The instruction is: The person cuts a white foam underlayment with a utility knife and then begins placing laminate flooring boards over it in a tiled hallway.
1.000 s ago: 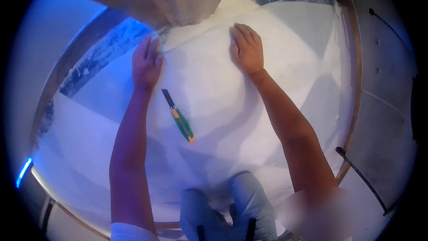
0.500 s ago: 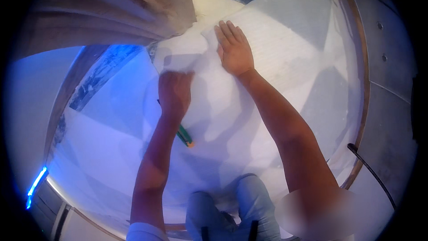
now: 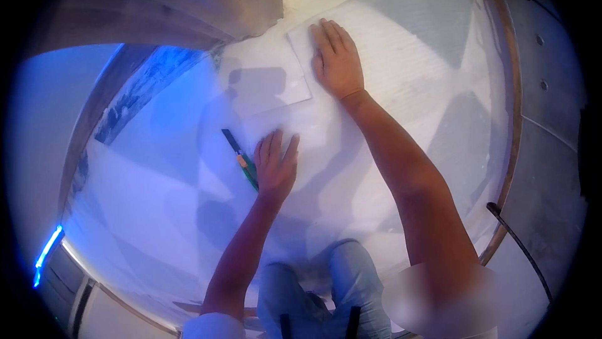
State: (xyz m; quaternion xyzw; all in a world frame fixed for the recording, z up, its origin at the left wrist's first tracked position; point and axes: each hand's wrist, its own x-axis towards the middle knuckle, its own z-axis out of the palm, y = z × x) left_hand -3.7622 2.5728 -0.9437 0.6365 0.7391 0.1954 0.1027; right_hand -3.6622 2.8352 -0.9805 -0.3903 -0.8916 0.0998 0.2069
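Two hands flat, open: right hand (image 3: 338,60) on white sheet (image 3: 401,88), left hand (image 3: 274,166) nearer, touching knife (image 3: 240,159) lying diagonal at its left.

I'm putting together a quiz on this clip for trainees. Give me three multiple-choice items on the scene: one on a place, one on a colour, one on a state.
1. Where does the utility knife lie?
A. Beside the left hand
B. Under the right hand
C. On the floor

2. What colour is the knife's handle?
A. Red
B. Green with orange
C. All black

3. How does the right hand rest?
A. Clenched in a fist
B. Gripping the knife
C. Flat, palm down, on the white sheet

Answers: 1 A, the knife lies along the left hand's outer edge. 2 B, the handle shows green with an orange part. 3 C, the fingers are spread flat on the sheet.
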